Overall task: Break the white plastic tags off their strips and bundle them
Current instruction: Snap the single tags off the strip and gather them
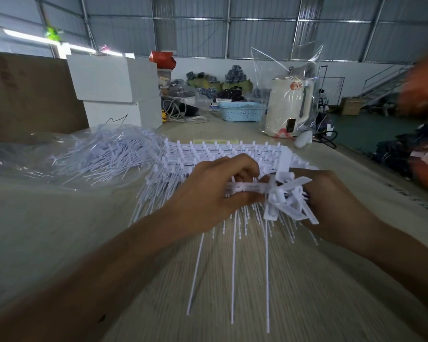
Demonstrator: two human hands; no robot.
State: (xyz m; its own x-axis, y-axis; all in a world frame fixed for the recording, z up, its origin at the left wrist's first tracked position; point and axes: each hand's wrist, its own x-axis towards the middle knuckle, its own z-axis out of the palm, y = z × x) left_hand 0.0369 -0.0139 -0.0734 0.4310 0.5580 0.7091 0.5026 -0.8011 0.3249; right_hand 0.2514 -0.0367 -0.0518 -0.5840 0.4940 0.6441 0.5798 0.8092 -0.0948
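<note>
Left hand: fingers curled round a white tag strip, held above the surface.
Right hand: a cluster of loose tags is gripped; fingers mostly hidden behind it, prob. clenched.
Strip stack: laid flat just beyond both hands, thin tails pointed toward the camera.
Loose pile: heaped on clear plastic, left of stack.
Bkgd: blue basket, white boxes.

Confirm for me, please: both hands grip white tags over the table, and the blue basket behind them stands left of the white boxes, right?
Not quite. The head view shows the blue basket right of the white boxes, not left. The rest holds: the left hand and right hand both grip white tags over the table.
</note>
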